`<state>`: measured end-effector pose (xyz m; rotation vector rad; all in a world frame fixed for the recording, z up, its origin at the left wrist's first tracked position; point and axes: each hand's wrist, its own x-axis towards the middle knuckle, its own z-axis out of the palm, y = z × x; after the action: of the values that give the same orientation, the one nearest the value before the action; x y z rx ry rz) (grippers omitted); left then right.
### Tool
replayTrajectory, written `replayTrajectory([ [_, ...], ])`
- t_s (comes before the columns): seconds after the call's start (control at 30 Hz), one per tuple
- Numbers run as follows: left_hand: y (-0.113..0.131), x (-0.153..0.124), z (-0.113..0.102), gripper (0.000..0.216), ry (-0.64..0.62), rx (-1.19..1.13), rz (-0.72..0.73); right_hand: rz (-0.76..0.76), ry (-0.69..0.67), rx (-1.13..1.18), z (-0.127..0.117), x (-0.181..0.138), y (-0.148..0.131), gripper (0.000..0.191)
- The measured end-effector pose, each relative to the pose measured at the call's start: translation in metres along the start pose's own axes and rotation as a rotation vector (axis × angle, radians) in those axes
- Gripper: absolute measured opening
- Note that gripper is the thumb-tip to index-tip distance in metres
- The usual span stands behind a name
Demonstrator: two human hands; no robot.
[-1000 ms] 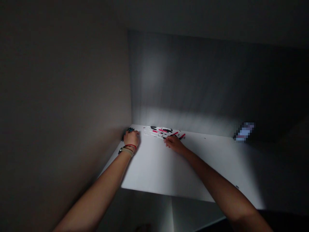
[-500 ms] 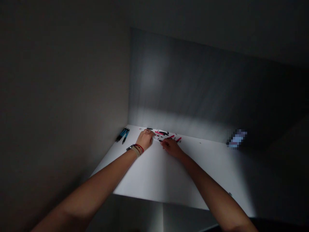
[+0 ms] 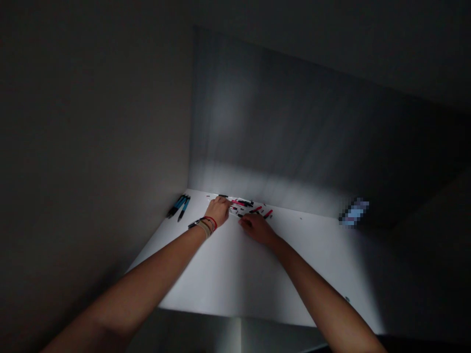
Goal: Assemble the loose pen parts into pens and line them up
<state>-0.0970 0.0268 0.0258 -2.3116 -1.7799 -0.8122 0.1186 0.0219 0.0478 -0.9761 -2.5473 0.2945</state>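
On a white table (image 3: 235,274) lit in a dark room, several red, black and clear pen parts (image 3: 245,203) lie scattered near the far edge by the wall. My left hand (image 3: 218,212), with bracelets and a watch on the wrist, rests at the left end of that pile, its fingers curled on the parts. My right hand (image 3: 253,227) lies just right of it with fingers curled down among the parts. What either hand grips is too small to make out. A few blue and black pens (image 3: 179,206) lie together at the table's far left corner.
Dark walls close in on the left and behind the table. A blurred, pixelated patch (image 3: 353,212) sits at the table's far right. A small dark speck (image 3: 347,298) lies near the right front edge.
My left hand left the blue pens at the far left corner and moved right to the scattered parts, beside my right hand. The right hand stayed at the pile.
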Motion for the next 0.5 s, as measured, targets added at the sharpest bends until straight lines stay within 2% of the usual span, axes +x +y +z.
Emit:
replayTrajectory([
  [0.5, 0.0027, -0.0006, -0.0063, 0.026, -0.036, 0.021, -0.186, 0.026, -0.021, -0.008, -0.0059, -0.0015, -0.0025, 0.024],
])
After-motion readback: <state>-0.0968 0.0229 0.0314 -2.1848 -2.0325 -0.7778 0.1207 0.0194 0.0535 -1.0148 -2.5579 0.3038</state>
